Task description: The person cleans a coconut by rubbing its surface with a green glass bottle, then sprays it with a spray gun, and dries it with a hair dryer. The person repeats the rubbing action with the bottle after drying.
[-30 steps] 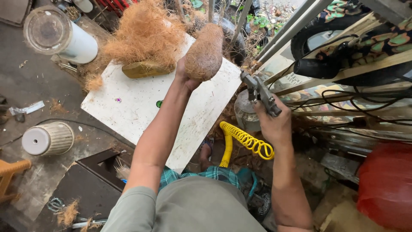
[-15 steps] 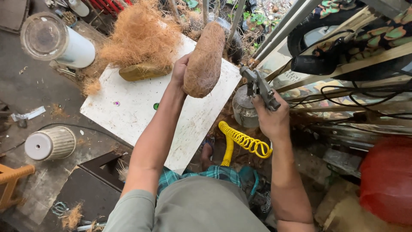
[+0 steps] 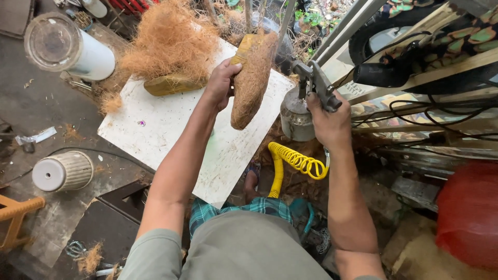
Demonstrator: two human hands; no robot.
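My left hand (image 3: pixel 220 83) grips a long block covered in brown coconut fibre (image 3: pixel 252 78), holding it upright and tilted over the white board (image 3: pixel 171 129). My right hand (image 3: pixel 327 119) is closed around the handle of a metal spray gun (image 3: pixel 311 85) with a round cup (image 3: pixel 295 116) beneath it, its nozzle close to the block's right side. A yellow coiled air hose (image 3: pixel 293 163) hangs down from the gun. A pile of loose coconut fibre (image 3: pixel 168 44) and a yellowish block (image 3: pixel 174 84) lie at the board's far end.
A white cylinder with a clear lid (image 3: pixel 67 46) lies at the far left, a ribbed white container (image 3: pixel 62 171) nearer. An orange stool leg (image 3: pixel 18 212) pokes in at left. A red sack (image 3: pixel 469 218) and cables (image 3: pixel 441 114) crowd the right.
My left hand has turned and lowered the fibre block a little towards the spray gun. The view has shifted slightly; my right hand keeps the gun in much the same place.
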